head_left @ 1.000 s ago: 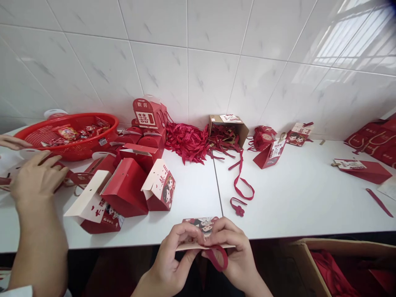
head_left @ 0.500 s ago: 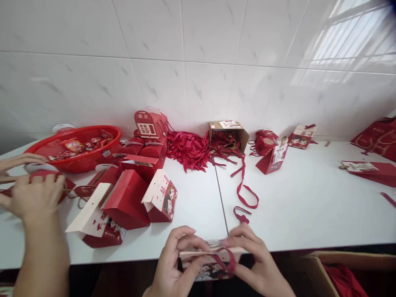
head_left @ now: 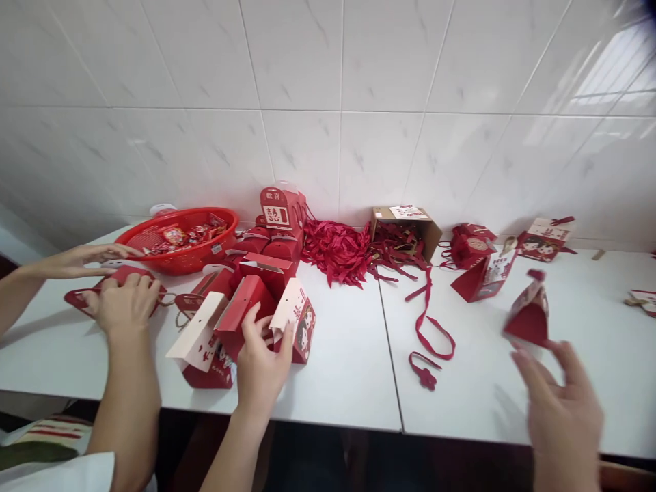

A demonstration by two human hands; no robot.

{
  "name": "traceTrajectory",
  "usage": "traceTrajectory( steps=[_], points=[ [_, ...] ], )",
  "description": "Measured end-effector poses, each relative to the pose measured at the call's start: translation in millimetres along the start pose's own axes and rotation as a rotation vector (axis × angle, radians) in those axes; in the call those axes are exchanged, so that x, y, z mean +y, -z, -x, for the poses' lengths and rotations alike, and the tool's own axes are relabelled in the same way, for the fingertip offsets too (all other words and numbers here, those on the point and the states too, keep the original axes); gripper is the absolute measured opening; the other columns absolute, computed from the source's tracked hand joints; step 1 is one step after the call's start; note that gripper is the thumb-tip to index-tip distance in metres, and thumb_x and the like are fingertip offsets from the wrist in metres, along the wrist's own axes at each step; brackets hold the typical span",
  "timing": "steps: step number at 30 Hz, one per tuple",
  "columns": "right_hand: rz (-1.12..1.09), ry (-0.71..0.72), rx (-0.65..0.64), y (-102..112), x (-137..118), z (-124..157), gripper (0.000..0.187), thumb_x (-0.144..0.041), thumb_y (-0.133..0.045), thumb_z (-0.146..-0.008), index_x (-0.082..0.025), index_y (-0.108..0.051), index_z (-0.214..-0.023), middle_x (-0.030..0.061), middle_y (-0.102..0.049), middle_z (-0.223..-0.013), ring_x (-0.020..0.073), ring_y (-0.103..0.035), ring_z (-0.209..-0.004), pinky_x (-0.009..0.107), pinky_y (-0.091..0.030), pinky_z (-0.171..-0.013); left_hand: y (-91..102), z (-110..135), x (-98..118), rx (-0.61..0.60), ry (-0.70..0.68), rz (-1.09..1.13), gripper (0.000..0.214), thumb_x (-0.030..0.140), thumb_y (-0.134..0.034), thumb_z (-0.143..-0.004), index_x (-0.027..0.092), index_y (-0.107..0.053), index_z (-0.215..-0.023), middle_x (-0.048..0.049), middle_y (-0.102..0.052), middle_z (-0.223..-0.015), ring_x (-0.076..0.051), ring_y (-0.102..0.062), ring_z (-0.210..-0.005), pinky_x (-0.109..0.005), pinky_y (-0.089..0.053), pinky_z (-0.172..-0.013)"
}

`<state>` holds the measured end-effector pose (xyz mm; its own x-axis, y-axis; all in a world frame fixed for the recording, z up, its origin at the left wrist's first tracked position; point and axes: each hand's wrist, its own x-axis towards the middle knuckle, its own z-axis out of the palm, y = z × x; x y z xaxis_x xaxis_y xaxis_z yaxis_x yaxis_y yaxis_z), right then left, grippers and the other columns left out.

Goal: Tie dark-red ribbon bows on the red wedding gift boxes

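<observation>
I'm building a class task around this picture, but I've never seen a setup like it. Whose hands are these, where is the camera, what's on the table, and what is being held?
There is no machine: a person works bare-handed, with a camera worn on the head, looking forward and down. Their left hand is at a cream-flapped box; whether it grips is hard to tell. Their blurred right hand is near a small red-bottomed box; contact is unclear. At far left are hands that are not the wearer's: one is on a red box. On the white table are a red basket of wrapped packets, a heap of red ribbon and a cardboard box on its side.
</observation>
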<state>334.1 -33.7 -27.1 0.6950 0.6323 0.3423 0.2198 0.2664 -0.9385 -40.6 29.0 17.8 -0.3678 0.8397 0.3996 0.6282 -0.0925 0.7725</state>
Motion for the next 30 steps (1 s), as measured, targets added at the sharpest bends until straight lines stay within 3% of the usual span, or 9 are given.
traceTrajectory(
  steps=[1,2,5,7,9,15,22,26,30],
  points=[
    [0.020,-0.061,0.096,-15,-7,9,0.055,-0.035,-0.074,-0.075,-0.027,-0.057,-0.127,0.0106,-0.074,-0.100,0.0211,-0.070,-0.089,0.028,-0.054,-0.065,-3.0,1,1,-0.010,0.021,0.015,0.065,0.036,-0.062,-0.080,0.021,-0.031,-0.136,-0.0113,-0.064,-0.106,-0.023,-0.067,-0.081,-0.039,-0.058,-0.072],
    [0.020,-0.102,0.019,-32,-14,22,0.055,-0.037,-0.071,-0.077,-0.023,-0.056,-0.128,0.0124,-0.070,-0.112,0.0252,-0.066,-0.103,0.034,-0.056,-0.076,-6.6,4,4,-0.011,0.022,0.027,0.065,0.034,-0.062,-0.080,0.022,-0.032,-0.135,-0.0100,-0.064,-0.104,-0.022,-0.067,-0.079,-0.037,-0.059,-0.070],
    [-0.057,-0.073,-0.364,-77,-31,70,0.041,-0.036,-0.060,-0.086,-0.020,-0.059,-0.124,0.0140,-0.062,-0.125,0.0278,-0.060,-0.113,0.044,-0.053,-0.091,-19.5,26,17,-0.072,-0.039,0.104,0.068,0.032,-0.066,-0.076,0.023,-0.033,-0.135,-0.0096,-0.063,-0.106,-0.021,-0.067,-0.085,-0.031,-0.059,-0.064],
    [-0.129,0.036,-0.622,-100,-38,99,0.054,-0.032,-0.057,-0.088,-0.025,-0.042,-0.139,0.0112,-0.054,-0.135,0.0260,-0.050,-0.126,0.046,-0.042,-0.104,-26.4,47,29,-0.220,-0.084,0.212,0.067,0.032,-0.065,-0.078,0.024,-0.031,-0.136,-0.0104,-0.061,-0.110,-0.021,-0.066,-0.089,-0.028,-0.060,-0.062],
    [-0.171,0.093,-0.721,-116,-43,119,0.068,-0.033,-0.061,-0.086,-0.028,-0.029,-0.146,0.0107,-0.045,-0.143,0.0267,-0.043,-0.131,0.045,-0.041,-0.106,-29.4,67,37,-0.418,-0.156,0.310,0.065,0.029,-0.061,-0.083,0.027,-0.026,-0.138,-0.0122,-0.057,-0.120,-0.022,-0.064,-0.101,-0.031,-0.060,-0.073],
    [-0.202,-0.038,-0.440,-127,-41,117,0.060,-0.032,-0.051,-0.092,-0.026,-0.025,-0.145,0.0089,-0.061,-0.108,0.0198,-0.062,-0.101,0.037,-0.052,-0.088,-23.3,86,32,-0.730,-0.226,0.433,0.062,0.018,-0.046,-0.090,0.030,-0.016,-0.143,-0.0120,-0.051,-0.135,-0.022,-0.053,-0.122,-0.042,-0.048,-0.100],
    [-0.223,-0.016,-0.450,-116,-37,102,0.050,-0.029,-0.046,-0.095,-0.026,-0.030,-0.142,0.0047,-0.063,-0.091,0.0155,-0.062,-0.081,0.029,-0.053,-0.072,-32.2,52,21,-0.166,-0.231,0.327,0.065,0.026,-0.068,-0.078,0.024,-0.035,-0.135,-0.0130,-0.042,-0.138,-0.028,-0.041,-0.128,-0.042,-0.044,-0.099],
    [-0.188,0.060,-0.576,-107,-34,102,0.024,-0.024,-0.047,-0.094,-0.026,-0.059,-0.115,0.0051,-0.063,-0.095,0.0153,-0.061,-0.085,0.026,-0.051,-0.073,-25.3,40,18,-0.377,-0.364,0.376,0.027,0.021,-0.063,-0.081,0.023,-0.059,-0.108,-0.0061,-0.061,-0.111,-0.020,-0.057,-0.107,-0.033,-0.047,-0.092],
    [-0.239,-0.045,-0.652,-101,-33,108,0.030,-0.024,-0.057,-0.088,-0.028,-0.054,-0.118,0.0041,-0.061,-0.099,0.0157,-0.060,-0.087,0.027,-0.051,-0.075,-19.6,49,14,-0.525,-0.156,0.512,0.009,0.024,-0.065,-0.080,0.021,-0.061,-0.087,-0.0006,-0.064,-0.078,-0.015,-0.062,-0.075,-0.022,-0.051,-0.067]
  ],
)
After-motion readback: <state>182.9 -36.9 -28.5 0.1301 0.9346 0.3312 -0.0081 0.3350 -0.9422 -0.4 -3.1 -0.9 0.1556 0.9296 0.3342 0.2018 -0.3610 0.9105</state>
